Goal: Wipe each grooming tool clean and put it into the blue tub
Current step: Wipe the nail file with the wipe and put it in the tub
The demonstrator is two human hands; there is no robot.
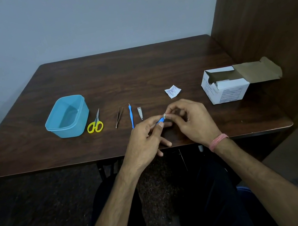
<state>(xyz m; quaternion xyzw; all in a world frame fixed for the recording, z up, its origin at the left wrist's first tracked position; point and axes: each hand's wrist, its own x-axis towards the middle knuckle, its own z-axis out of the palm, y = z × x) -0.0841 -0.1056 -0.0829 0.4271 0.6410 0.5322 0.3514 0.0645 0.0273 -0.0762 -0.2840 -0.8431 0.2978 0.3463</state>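
My left hand (144, 139) pinches the light, stiff, thin blue tool (159, 121) by its handle while my right hand (188, 118) pinches, I think, a small wipe (165, 115) around its tip.

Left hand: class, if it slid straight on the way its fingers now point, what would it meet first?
The left hand holds a small blue tool pointing up and right, so it would probably meet the right hand fingers first; they nearly touch.

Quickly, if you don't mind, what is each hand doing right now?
Left hand: pinches the small blue tool.
Right hand: fingers pinch something small and whitish at the tool's tip, apparently a wipe.
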